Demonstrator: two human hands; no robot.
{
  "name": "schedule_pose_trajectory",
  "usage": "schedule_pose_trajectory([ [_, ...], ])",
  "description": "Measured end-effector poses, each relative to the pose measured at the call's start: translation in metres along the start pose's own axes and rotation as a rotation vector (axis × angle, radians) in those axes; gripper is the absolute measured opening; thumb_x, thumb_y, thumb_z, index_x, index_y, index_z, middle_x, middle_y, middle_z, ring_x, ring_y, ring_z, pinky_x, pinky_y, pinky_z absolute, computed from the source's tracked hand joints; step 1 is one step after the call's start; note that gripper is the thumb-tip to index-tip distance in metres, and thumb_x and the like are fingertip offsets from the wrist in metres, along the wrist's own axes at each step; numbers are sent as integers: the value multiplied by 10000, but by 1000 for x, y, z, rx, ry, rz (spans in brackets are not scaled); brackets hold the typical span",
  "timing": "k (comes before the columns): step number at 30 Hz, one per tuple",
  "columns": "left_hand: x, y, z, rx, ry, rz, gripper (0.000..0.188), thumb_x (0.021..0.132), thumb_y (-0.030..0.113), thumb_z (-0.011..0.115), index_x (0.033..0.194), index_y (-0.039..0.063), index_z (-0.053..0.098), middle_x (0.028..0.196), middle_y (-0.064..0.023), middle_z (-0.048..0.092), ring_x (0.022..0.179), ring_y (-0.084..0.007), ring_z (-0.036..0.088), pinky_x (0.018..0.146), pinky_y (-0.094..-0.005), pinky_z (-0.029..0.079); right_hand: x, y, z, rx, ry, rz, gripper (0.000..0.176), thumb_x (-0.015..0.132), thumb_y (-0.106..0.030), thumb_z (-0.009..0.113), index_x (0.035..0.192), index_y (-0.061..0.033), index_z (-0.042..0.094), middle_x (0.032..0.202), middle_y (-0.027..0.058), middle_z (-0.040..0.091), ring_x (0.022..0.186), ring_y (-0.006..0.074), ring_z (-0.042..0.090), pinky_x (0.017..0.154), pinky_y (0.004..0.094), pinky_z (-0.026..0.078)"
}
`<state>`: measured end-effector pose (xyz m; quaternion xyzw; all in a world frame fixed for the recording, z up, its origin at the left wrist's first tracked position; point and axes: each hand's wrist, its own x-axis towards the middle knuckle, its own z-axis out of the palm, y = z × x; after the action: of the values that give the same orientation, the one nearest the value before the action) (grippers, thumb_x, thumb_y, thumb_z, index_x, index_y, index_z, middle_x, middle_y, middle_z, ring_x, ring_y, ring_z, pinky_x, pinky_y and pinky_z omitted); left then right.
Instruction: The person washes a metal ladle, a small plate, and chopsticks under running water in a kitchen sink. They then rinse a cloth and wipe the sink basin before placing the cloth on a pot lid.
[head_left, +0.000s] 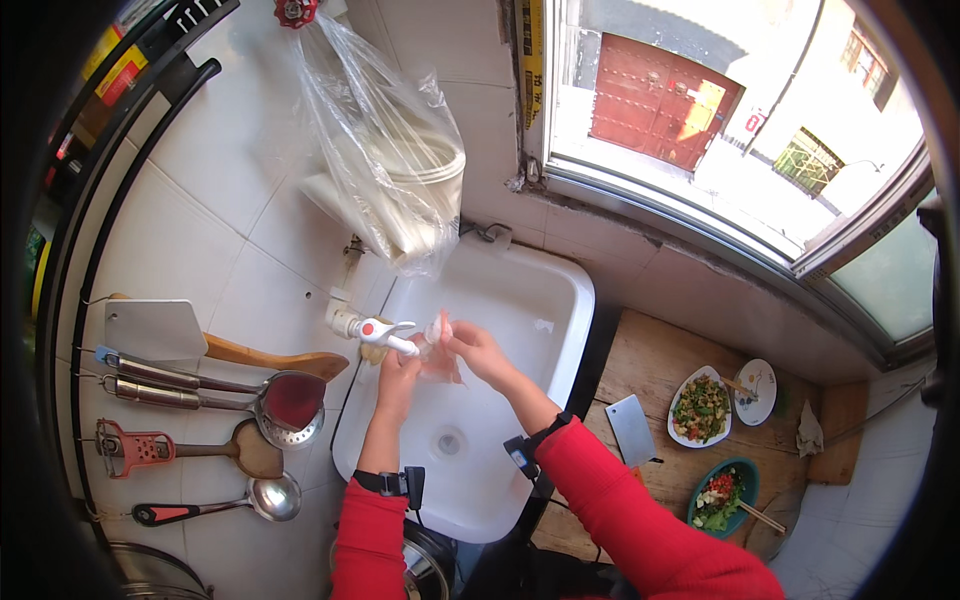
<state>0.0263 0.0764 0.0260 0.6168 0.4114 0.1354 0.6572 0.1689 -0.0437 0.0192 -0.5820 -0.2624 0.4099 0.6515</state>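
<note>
A thin, see-through pinkish plastic bag (441, 366) is stretched between my two hands over the white sink (495, 465). My right hand (478, 351) pinches its upper right edge between thumb and fingers. At its left side my left hand (397, 379) grips it just below the spout of the white plastic tap (386, 331), which has a red dot on its handle. Part of the left fingers is hidden by the spout and the bag. Whether water runs from the tap is not clear. Below the hands lies the sink drain (448, 444).
A clear bag of pale plastic containers (420, 180) hangs above the sink. Utensils, including a steel ladle (274, 496), hang at left. On the wooden table (645, 337) are a cleaver (631, 431), a plate of food (701, 405) and a teal bowl (694, 487) with chopsticks.
</note>
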Motion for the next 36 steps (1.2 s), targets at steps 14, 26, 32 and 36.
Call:
schedule_pose_trajectory([
  [14, -14, 1, -8, 77, 0, -38, 231, 868, 77, 718, 1086, 37, 652, 961, -18, 653, 904, -106, 608, 761, -271, 476, 3, -27, 15, -36, 69, 14, 321, 1010, -245, 599, 1229, -18, 655, 928, -5, 632, 861, 67, 543, 765, 241, 466],
  [26, -22, -29, -37, -354, -315, -237, 387, 987, 243, 531, 1304, 23, 556, 1133, -83, 646, 1030, -212, 647, 885, -351, 520, 15, -43, -11, -359, 145, -29, 358, 1009, -288, 609, 1107, 48, 685, 850, 79, 699, 770, 123, 609, 705, 313, 509],
  [32, -23, 4, -26, -525, -361, -141, 448, 1067, 388, 454, 1405, 94, 474, 1265, -54, 599, 1164, -169, 603, 928, -418, 532, -7, -84, 11, -598, 119, -295, 377, 985, -308, 635, 1136, 36, 674, 966, 198, 708, 901, 311, 690, 792, 387, 529],
  [36, -23, 25, -16, -619, -390, -19, 512, 1068, 411, 437, 1467, 93, 399, 1332, -26, 549, 1206, -167, 567, 983, -393, 501, -21, -129, 24, -489, 28, -369, 371, 1003, -295, 609, 1175, 31, 654, 1075, 211, 685, 1009, 339, 663, 860, 381, 518],
])
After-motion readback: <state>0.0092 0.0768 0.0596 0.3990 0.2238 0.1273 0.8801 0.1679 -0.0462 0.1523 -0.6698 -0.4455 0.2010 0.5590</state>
